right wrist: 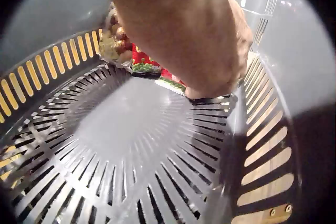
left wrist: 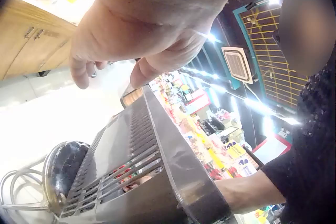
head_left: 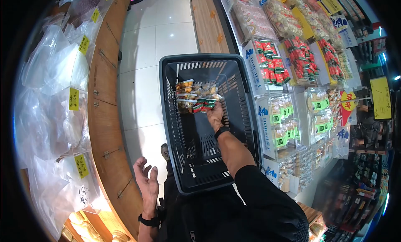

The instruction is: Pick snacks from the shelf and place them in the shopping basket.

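Inside a dark grey shopping basket [head_left: 203,57], my right hand [head_left: 216,115] reaches to the far end and pinches a small red and green snack packet [right wrist: 172,81] at its edge. Its fingertips are partly hidden behind the hand [right wrist: 189,40] in the right wrist view. Another red and green packet [right wrist: 144,61] lies beside it. Clear bags of round brownish snacks [head_left: 186,87] lie to the left of these packets. My left hand [head_left: 147,181] hangs left of the basket, fingers loosely curved and holding nothing; in the left wrist view this hand [left wrist: 152,19] is above the basket rim.
On the right, clear bins hold red packets [head_left: 271,62] and green-labelled packets [head_left: 284,121]. Along the left runs a wooden cabinet [head_left: 104,95] with plastic-covered bins [head_left: 54,70] and yellow price tags. A tiled aisle floor [head_left: 140,75] stretches ahead. A shoe [head_left: 165,151] shows beside the basket.
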The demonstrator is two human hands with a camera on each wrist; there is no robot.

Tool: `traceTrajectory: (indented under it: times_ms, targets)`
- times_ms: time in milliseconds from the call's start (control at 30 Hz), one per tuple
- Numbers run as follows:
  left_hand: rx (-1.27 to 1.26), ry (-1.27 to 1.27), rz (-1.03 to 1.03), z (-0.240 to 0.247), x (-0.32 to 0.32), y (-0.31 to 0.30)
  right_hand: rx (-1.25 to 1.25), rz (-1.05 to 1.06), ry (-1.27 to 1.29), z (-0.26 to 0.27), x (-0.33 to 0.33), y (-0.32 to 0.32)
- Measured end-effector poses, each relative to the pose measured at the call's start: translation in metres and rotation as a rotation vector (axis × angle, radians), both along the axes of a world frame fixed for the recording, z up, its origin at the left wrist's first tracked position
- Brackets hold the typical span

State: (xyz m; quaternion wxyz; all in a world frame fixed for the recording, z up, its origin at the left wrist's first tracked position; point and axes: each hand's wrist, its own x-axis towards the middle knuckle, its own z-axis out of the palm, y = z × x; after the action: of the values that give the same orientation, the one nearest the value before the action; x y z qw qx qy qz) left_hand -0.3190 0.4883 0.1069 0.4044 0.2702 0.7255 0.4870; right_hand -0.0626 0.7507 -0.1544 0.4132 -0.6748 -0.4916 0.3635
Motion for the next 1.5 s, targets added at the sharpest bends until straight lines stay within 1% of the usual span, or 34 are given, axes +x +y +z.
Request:
traceTrajectory:
  times_ms: [33, 100, 133, 233, 267, 367, 400, 433, 467, 500, 533, 600, 667, 700, 733, 767, 800, 833, 867, 900, 933, 967, 1033, 1133, 1200, 1233, 1267, 1300, 1367, 1400, 1500]
  targets:
    - [-0.005, 0.003, -0.002, 0.001, 0.0, 0.0, 0.061, 0.019, -0.163, 0.006, -0.002, -0.003]
    - [-0.01, 0.003, -0.003, 0.003, 0.0, 0.0, 0.088, -0.035, -0.25, 0.018, -0.006, -0.005]
    - [-0.01, 0.002, -0.005, 0.003, 0.0, 0.001, 0.103, -0.065, -0.295, 0.015, -0.005, -0.005]
    - [0.029, -0.011, -0.013, 0.002, 0.0, 0.002, 0.037, -0.113, -0.398, 0.003, 0.0, -0.002]
    - [0.032, -0.01, -0.015, 0.003, 0.001, 0.004, -0.122, -0.131, -0.438, 0.022, -0.002, -0.004]
    - [0.045, -0.015, -0.028, 0.004, 0.004, 0.009, -0.295, -0.217, -0.377, 0.064, -0.011, -0.001]
    - [0.054, -0.018, -0.034, 0.001, 0.003, 0.009, -0.334, -0.138, -0.456, 0.08, -0.008, -0.002]
    - [0.068, -0.027, -0.05, -0.002, 0.003, 0.012, -0.345, -0.192, -0.309, 0.087, -0.011, 0.003]
    - [0.1, 0.003, -0.07, -0.004, 0.002, 0.014, -0.248, -0.204, -0.36, 0.089, -0.017, 0.011]
    - [0.107, -0.035, -0.054, -0.004, 0.003, 0.017, -0.154, -0.215, -0.415, 0.091, -0.023, 0.019]
    - [0.123, -0.035, -0.078, -0.005, 0.002, 0.019, -0.186, -0.289, -0.252, 0.131, -0.035, 0.019]
    - [0.131, -0.038, -0.105, -0.005, -0.001, 0.025, 0.055, -0.207, -0.068, 0.198, -0.04, 0.033]
    - [0.153, -0.021, -0.123, -0.002, -0.004, 0.03, 0.442, -0.13, 0.03, 0.242, -0.021, 0.064]
    - [0.162, -0.012, -0.129, 0.001, -0.004, 0.033, 0.315, -0.095, 0.279, 0.287, -0.005, 0.068]
    - [0.154, 0.006, -0.131, 0.006, -0.004, 0.037, 0.679, -0.09, 0.032, 0.284, 0.021, 0.092]
    - [0.154, 0.005, -0.117, 0.007, -0.005, 0.039, 0.448, -0.1, 0.537, 0.318, 0.042, 0.092]
    - [0.154, 0.004, -0.101, 0.006, -0.007, 0.04, 0.577, -0.172, 0.248, 0.316, 0.074, 0.112]
    - [0.152, 0.002, -0.082, 0.005, -0.009, 0.041, 0.496, -0.245, 0.362, 0.323, 0.105, 0.116]
    - [0.166, 0.009, -0.092, 0.003, -0.01, 0.041, 0.391, -0.356, 0.091, 0.298, 0.15, 0.135]
    - [0.162, 0.016, -0.085, 0.003, -0.01, 0.041, 0.295, -0.352, 0.068, 0.279, 0.189, 0.143]
    - [0.158, 0.025, -0.077, 0.003, -0.009, 0.04, 0.145, -0.356, -0.18, 0.286, 0.208, 0.136]
    - [0.153, 0.035, -0.068, 0.001, -0.008, 0.039, 0.132, -0.355, -0.193, 0.307, 0.208, 0.119]
    - [0.143, 0.022, -0.04, -0.003, -0.007, 0.037, -0.167, -0.318, -0.471, 0.276, 0.251, 0.138]
    - [0.113, 0.046, 0.009, 0.005, -0.002, 0.033, -0.318, -0.266, -0.621, 0.253, 0.273, 0.154]
    - [0.09, 0.103, -0.008, 0.0, -0.006, 0.027, -0.249, -0.137, -0.593, 0.193, 0.298, 0.184]
    - [0.079, 0.132, -0.015, 0.0, -0.005, 0.026, -0.212, -0.072, -0.578, 0.173, 0.305, 0.194]
    - [0.074, 0.139, 0.0, 0.004, -0.001, 0.027, -0.287, -0.08, -0.639, 0.2, 0.288, 0.185]
    - [0.069, 0.146, 0.013, 0.01, 0.005, 0.028, -0.319, -0.127, -0.684, 0.215, 0.274, 0.178]
    - [0.067, 0.148, 0.026, 0.014, 0.011, 0.03, -0.379, -0.224, -0.778, 0.228, 0.26, 0.171]
    - [0.067, 0.145, 0.026, 0.013, 0.012, 0.029, -0.299, -0.273, -0.771, 0.22, 0.263, 0.174]
    - [0.058, 0.136, 0.028, 0.007, 0.013, 0.028, -0.246, -0.155, -0.459, 0.21, 0.288, 0.182]
